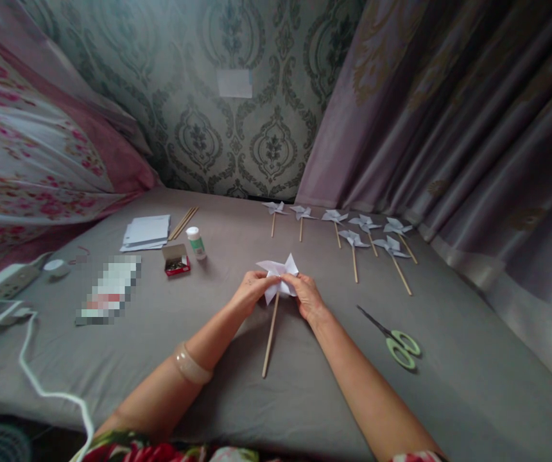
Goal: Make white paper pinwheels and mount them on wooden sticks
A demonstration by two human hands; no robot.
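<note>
A white paper pinwheel (285, 267) on a wooden stick (270, 335) is in front of me, its stick slanting down toward me. My left hand (255, 289) grips the pinwheel from the left, thumb pressed near its centre. From the right, my right hand (307, 294) pinches it, its thumb also close to the centre. Both sets of fingers are closed on the paper, and the fingers behind it are partly hidden. Green-handled scissors (391, 339) lie to the right of my right forearm, blades pointing away to the left.
Several finished-looking pinwheels (353, 240) lie at the back right. Left of my hands are a small red box (176, 264) of metal pieces, a white-capped bottle (196, 244), paper sheets (146, 231) and wooden sticks (183, 223). A power strip (1, 289) with white cables lies far left.
</note>
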